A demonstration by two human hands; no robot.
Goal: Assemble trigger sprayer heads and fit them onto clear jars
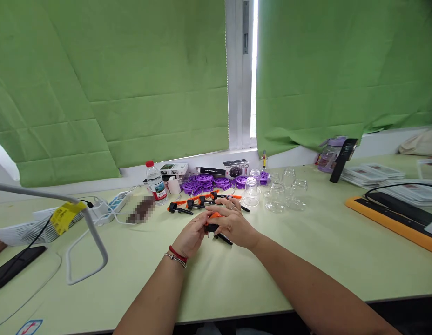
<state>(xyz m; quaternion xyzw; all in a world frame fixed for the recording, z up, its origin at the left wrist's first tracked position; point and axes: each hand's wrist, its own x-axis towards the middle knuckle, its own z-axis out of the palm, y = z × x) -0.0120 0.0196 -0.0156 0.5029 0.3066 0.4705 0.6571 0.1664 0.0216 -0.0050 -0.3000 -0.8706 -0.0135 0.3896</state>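
Observation:
Both my hands meet over the middle of the pale green table (307, 251). My left hand (192, 236), with a red cord and a silver bangle at the wrist, and my right hand (232, 224) are closed together on a small orange and black tool (213, 225). Its black tip sticks out below my right hand. Just behind my hands lie several more orange and black tools (198, 202) in a row.
Purple round plastic parts (204, 182) and clear glass jars (286, 191) stand behind the tools. A water bottle (156, 183), small boxes and a power strip (107, 207) sit at the left. A purple bottle (330, 153) and flat trays (394, 204) are at the right.

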